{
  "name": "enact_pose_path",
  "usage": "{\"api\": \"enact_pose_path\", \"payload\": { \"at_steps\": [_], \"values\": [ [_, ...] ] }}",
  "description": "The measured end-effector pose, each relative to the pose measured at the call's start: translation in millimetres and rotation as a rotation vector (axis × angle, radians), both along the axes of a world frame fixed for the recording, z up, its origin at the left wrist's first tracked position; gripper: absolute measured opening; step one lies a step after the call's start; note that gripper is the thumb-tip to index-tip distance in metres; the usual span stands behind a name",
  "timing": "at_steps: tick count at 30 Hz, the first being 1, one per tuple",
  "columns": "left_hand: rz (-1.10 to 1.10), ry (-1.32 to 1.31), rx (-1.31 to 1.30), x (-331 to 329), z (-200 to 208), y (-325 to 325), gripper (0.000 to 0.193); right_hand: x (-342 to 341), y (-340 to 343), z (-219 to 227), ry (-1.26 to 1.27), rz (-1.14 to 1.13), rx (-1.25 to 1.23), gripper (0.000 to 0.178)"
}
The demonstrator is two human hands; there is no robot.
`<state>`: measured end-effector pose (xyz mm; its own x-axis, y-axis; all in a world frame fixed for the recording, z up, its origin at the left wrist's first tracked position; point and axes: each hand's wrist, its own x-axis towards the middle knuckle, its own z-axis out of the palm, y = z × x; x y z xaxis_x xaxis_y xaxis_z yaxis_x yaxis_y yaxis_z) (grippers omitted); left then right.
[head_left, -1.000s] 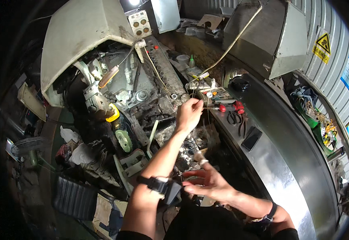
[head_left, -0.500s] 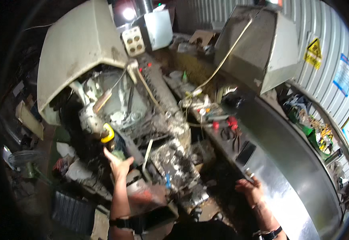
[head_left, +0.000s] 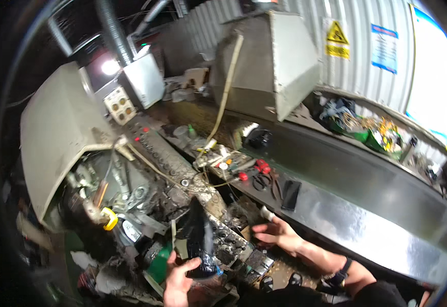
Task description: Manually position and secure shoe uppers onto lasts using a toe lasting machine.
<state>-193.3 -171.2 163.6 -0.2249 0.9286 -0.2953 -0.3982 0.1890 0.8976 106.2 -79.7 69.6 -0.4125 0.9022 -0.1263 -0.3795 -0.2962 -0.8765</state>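
Observation:
My left hand (head_left: 179, 276) is low in the middle of the view, thumb and forefinger spread apart. Its thumb overlaps the lower edge of a shiny black piece that looks like plastic (head_left: 199, 243), blurred towards the top; I see no firm grip on it. My right hand (head_left: 279, 235) reaches in from the right, fingers apart, with white wrapping on one finger. It appears to hold nothing and is below a black phone-like slab (head_left: 291, 195) on the metal bench. A bottle with a yellow collar (head_left: 110, 219) lies left of my left hand, among dirty machine parts.
A grey machine hood (head_left: 54, 138) stands at left, another hood (head_left: 254, 66) at the back. Pliers (head_left: 275, 185) and red-handled tools (head_left: 262, 166) lie along the edge of the metal bench (head_left: 336, 220). Green trays of scraps (head_left: 384, 140) line the right wall.
The view has swung to the right. My left hand has left the yellow-collared bottle, and the black piece now shows beside it. My right hand has moved inward with its fingers spread.

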Motion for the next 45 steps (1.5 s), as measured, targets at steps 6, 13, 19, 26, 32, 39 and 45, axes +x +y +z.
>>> {"api": "enact_pose_path", "payload": {
  "at_steps": [6, 13, 19, 26, 32, 39, 45],
  "values": [
    [-0.113, -0.709, -0.281, 46.9, -70.4, 2.2, 0.051, 27.3, -24.3, 27.6, 0.247, -0.045, 0.216, 0.107],
    [-0.431, -0.758, -0.470, 100.0, -148.2, 25.9, 0.053, 89.6, -59.3, 22.4, 0.115, -0.379, 0.013, 0.074],
    [-0.520, -0.062, -0.489, 137.7, -155.6, 26.9, 0.041, 198.4, -79.5, -8.4, -0.276, -0.937, 0.008, 0.056],
    [-0.584, -0.095, -0.480, 98.6, -201.7, 28.1, 0.050, 466.0, -138.9, -60.0, -0.719, -1.751, 0.259, 0.063],
    [-0.634, 0.137, -0.427, 151.9, -131.1, 45.2, 0.041, 505.6, -85.5, -130.6, -0.909, -1.781, 0.139, 0.058],
    [-1.074, -0.030, -0.128, 267.4, -71.4, 41.0, 0.064, 229.0, 82.4, 29.7, -0.008, -1.016, 0.250, 0.042],
    [-1.057, -0.114, -0.075, 286.7, -48.4, 20.0, 0.057, 140.7, 110.1, 67.1, -0.149, -0.879, 0.448, 0.045]
  ]
}}
